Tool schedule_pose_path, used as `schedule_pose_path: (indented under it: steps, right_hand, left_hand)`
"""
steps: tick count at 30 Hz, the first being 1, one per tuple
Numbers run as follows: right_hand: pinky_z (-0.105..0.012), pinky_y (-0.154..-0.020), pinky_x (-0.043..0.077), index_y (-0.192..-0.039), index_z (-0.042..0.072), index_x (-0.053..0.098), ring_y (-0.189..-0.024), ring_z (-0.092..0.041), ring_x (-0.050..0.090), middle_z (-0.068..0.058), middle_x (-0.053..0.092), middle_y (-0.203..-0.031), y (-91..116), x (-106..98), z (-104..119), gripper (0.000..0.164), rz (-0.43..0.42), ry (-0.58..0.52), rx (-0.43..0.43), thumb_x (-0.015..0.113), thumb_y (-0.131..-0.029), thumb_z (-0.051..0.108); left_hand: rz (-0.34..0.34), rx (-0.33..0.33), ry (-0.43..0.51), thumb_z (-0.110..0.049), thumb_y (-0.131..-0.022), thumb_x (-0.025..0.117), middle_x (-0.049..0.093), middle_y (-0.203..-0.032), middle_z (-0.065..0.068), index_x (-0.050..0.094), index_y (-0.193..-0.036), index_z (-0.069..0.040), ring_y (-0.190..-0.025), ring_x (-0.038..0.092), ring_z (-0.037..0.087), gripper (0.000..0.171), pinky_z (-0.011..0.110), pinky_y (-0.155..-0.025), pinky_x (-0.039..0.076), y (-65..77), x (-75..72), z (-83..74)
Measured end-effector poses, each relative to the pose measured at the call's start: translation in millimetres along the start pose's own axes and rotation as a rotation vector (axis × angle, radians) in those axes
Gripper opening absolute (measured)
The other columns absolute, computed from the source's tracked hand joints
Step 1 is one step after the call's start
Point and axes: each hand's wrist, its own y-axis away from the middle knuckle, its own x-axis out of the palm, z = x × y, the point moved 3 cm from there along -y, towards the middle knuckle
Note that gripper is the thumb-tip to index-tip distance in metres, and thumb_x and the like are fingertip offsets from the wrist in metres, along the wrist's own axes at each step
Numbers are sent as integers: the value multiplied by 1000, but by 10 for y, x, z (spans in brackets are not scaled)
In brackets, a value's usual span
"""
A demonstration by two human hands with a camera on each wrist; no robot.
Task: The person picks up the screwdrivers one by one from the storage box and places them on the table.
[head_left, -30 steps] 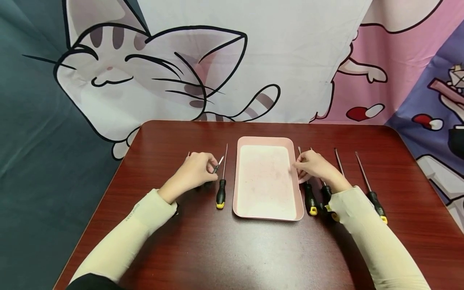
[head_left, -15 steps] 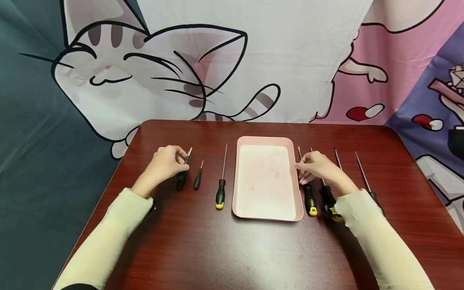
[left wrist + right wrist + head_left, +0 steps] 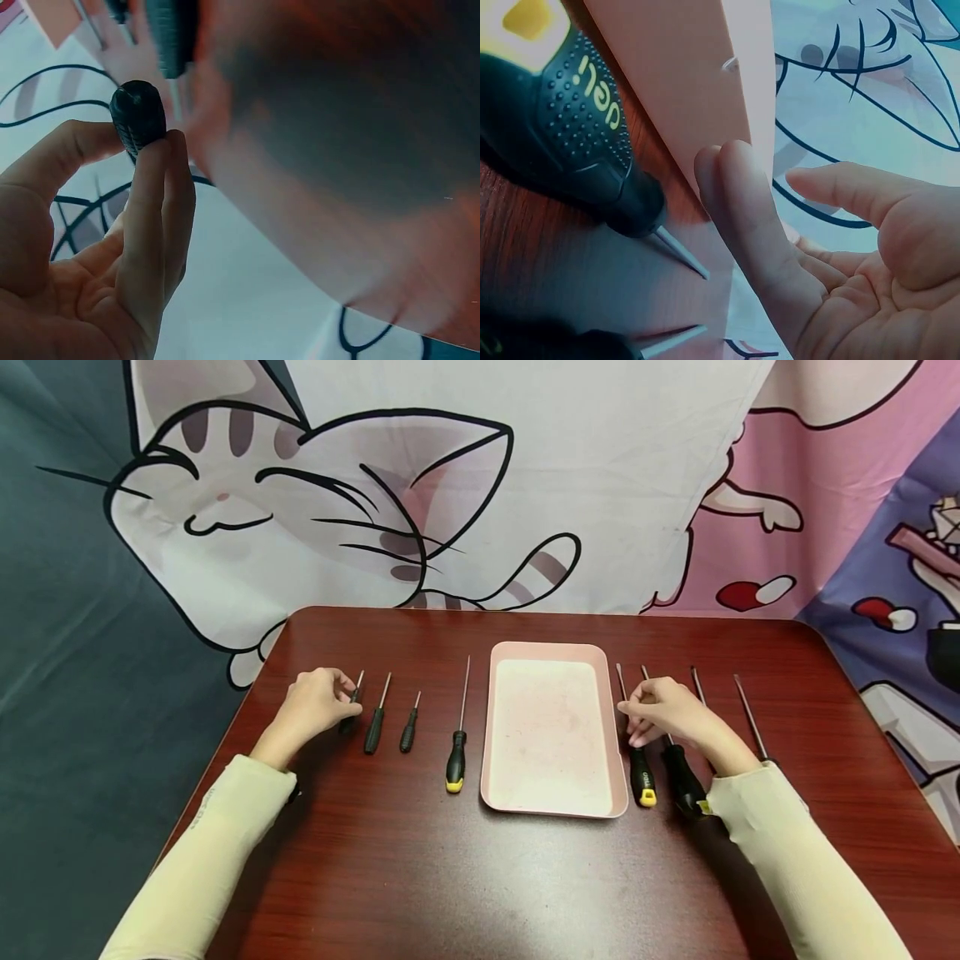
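Observation:
At the left end of the row, my left hand (image 3: pixel 311 706) pinches a small screwdriver (image 3: pixel 348 720) between thumb and fingers. Its black handle (image 3: pixel 137 112) shows end-on in the left wrist view. Just right of it lie two more small screwdrivers, one thin-shafted (image 3: pixel 374 731) and one shorter (image 3: pixel 408 732). My right hand (image 3: pixel 670 710) hovers by the right rim of the pink tray (image 3: pixel 551 735), fingers loosely bent and nothing between them. Under that hand lies a black and yellow screwdriver (image 3: pixel 642 781), its large handle (image 3: pixel 577 124) close in the right wrist view.
A long yellow-ended screwdriver (image 3: pixel 456 766) lies left of the tray. Right of the tray, a thick-handled screwdriver (image 3: pixel 682 781) and two more shafts lie partly behind the right arm. A cartoon cat cloth (image 3: pixel 360 527) hangs behind the brown table (image 3: pixel 495 885).
My left hand has moved left along the row, leaving two small screwdrivers lying on the table, and now holds the leftmost one. My right hand has shifted slightly right, away from the tray rim.

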Motion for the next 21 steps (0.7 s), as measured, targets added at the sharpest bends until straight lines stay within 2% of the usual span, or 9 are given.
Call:
schedule_pose_path:
  steps: [10, 16, 21]
  right_hand:
    - [-46, -63, 59, -95, -13, 48, -61, -28, 69, -22, 63, -76, 127, 9, 22, 23, 17, 41, -17, 57, -100, 7]
    - [-47, -64, 59, -93, -10, 48, -64, -30, 69, -22, 64, -77, 220, 20, 43, 20, 36, 78, -26, 56, -100, 6]
    - [-47, -64, 59, -95, -13, 48, -68, -32, 70, -22, 63, -77, 280, 26, 35, 17, 56, 95, -51, 53, -101, 2]
  left_hand:
    - [-10, -26, -35, -12, -83, 78, 67, -78, 11, 68, -100, 5, -74, 64, 27, 26, 49, -74, 48, -21, 75, 203]
    - [-16, -26, -40, -11, -83, 79, 67, -79, 12, 67, -101, 5, -73, 64, 26, 27, 48, -72, 50, -21, 124, 261]
    - [-9, -27, -50, -11, -82, 80, 67, -78, 11, 67, -100, 4, -72, 63, 25, 27, 47, -71, 50, -26, 160, 298]
